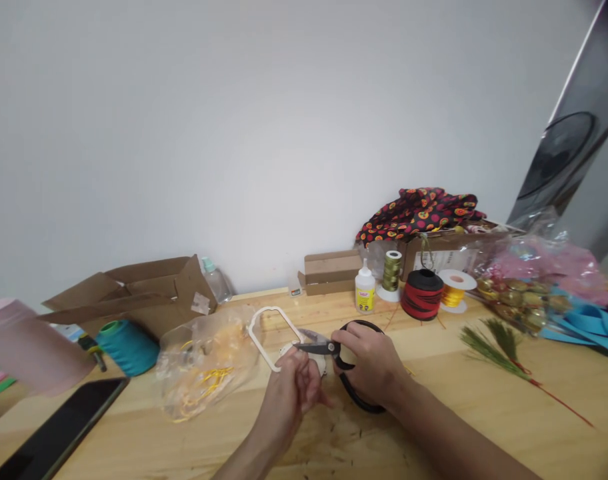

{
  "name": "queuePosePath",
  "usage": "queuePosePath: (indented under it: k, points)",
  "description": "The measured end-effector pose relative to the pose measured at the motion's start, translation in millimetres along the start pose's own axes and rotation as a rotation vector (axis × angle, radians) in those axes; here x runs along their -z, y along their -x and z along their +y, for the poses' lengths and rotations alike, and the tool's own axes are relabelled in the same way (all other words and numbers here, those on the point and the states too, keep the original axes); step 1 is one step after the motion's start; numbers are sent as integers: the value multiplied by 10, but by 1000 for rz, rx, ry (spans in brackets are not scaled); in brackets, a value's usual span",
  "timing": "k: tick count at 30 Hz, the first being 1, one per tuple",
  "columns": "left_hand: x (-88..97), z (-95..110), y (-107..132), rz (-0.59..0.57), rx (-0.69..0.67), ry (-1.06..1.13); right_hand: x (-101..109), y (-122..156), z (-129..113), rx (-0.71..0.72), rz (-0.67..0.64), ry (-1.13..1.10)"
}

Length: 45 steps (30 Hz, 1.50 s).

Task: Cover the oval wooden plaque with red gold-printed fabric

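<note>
My left hand (300, 381) is closed with its fingers curled around the lower part of a white open frame (262, 349), which has a wavy outline. A small white piece shows beside that hand, partly hidden by the fingers. My right hand (371, 363) grips black-handled scissors (315, 348) by the loops. Their blades point left and lie right over the left fingertips, at the frame's lower edge. What lies between the blades is too small to make out.
Left: a clear bag with yellow cord (209, 383), a teal thread cone (127, 348), a phone (59, 427), a cardboard box (134, 293). Behind right: a glue bottle (365, 293), red-black cord (422, 295), a yellow ribbon spool (453, 293). Green sprigs (499, 347) lie right.
</note>
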State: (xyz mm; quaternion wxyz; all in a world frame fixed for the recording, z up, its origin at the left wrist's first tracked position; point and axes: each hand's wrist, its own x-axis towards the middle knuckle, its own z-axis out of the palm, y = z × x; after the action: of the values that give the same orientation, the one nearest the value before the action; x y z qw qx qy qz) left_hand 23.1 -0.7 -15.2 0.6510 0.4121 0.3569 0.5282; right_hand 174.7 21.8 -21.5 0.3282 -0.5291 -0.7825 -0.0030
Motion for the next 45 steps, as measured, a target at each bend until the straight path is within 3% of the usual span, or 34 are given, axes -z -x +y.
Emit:
queuePosePath:
  k: [5,10,16,23,31,36,41,45]
  points:
    - [-52,-32,75,-110,76,-2,19,-53,180,-179,74,17]
    - [-43,56,62,-48,58,36,34,-65,60,-56,81,-141]
    - [12,114,12,-33,20,37,52,-10,-34,114,71,-181]
    - [20,89,-6,-34,-3,-10,98,-8,-44,143,32,-109]
    - [29,56,12,-12,71,-62,53,-24,68,70,7,-23]
    - [-52,5,94,-185,204,-14,48,-74,223,-107,78,-23]
    - [-19,96,62,-61,142,64,12,-80,88,-54,86,-242]
    - [36,139,20,-89,173,115,-4,-89,6,-140,70,-469]
